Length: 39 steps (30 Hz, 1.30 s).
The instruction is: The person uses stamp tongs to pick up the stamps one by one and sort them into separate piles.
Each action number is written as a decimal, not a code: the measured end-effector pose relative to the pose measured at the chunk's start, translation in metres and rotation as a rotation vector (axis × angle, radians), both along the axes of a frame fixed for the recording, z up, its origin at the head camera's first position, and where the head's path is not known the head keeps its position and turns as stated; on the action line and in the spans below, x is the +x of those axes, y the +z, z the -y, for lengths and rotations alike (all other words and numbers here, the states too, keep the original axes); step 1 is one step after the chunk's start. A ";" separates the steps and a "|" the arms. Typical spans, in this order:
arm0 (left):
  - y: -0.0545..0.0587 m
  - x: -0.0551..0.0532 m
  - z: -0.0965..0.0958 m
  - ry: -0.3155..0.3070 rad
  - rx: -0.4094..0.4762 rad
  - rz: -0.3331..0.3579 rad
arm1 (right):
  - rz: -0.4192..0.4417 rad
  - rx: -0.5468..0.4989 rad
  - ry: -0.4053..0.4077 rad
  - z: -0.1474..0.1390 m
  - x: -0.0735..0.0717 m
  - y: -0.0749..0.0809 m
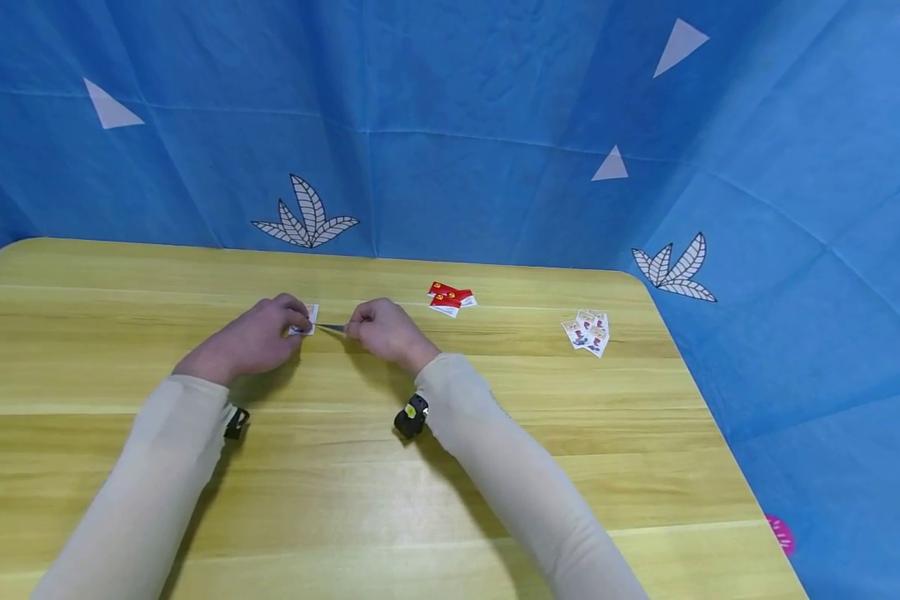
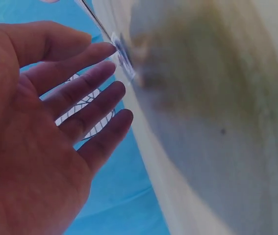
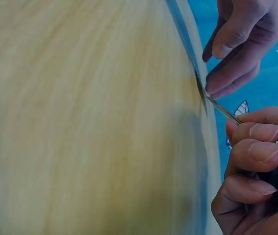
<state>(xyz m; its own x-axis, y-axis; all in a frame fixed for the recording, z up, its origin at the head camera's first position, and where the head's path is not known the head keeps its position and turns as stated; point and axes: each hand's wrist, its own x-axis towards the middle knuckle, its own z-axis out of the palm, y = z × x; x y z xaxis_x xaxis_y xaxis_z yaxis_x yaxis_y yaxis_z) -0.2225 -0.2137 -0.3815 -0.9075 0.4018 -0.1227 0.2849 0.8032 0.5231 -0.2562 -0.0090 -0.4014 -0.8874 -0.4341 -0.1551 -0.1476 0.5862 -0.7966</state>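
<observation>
My left hand (image 1: 261, 340) is over a small white printed sticker (image 1: 313, 313) near the table's far edge. Its fingers look nearly straight in the left wrist view, and the fingertips touch or almost touch the sticker (image 2: 124, 59). From the right, my right hand (image 1: 390, 335) pinches slim, pointed metal tweezers (image 1: 333, 327) between thumb and curled fingers. The tweezers' tip (image 3: 212, 101) meets the sticker's edge beside the left fingertips. Whether the tip grips the sticker or only touches it, I cannot tell. The left hand hides part of the sticker.
Several overlapping red stickers (image 1: 450, 298) with yellow emblems lie right of my right hand. Farther right is a cluster of several white printed stickers (image 1: 588, 332). A blue patterned curtain (image 1: 480, 192) hangs behind the wood-grain table (image 1: 330, 500).
</observation>
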 end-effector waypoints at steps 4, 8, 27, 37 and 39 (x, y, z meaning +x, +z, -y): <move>0.004 0.003 0.003 0.009 -0.002 -0.015 | -0.021 0.000 0.018 -0.004 0.001 0.002; 0.007 0.007 0.006 0.037 -0.035 -0.016 | -0.031 -0.002 0.033 -0.012 0.004 0.006; 0.002 0.022 0.023 0.111 -0.208 -0.068 | 0.075 -0.148 0.011 -0.054 0.013 0.016; 0.001 0.028 0.027 0.104 -0.207 -0.060 | 0.079 -0.166 0.002 -0.077 0.021 0.026; 0.001 0.029 0.027 0.103 -0.206 -0.058 | 0.079 -0.167 0.001 -0.083 0.022 0.027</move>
<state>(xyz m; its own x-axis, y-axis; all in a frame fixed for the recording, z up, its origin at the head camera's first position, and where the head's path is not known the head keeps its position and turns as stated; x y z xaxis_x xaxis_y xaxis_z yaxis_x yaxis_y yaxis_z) -0.1934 -0.2412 -0.3801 -0.9504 0.2784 -0.1390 0.2206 0.9179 0.3299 -0.2337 0.0737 -0.3739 -0.8749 -0.4605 -0.1500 -0.0810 0.4445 -0.8921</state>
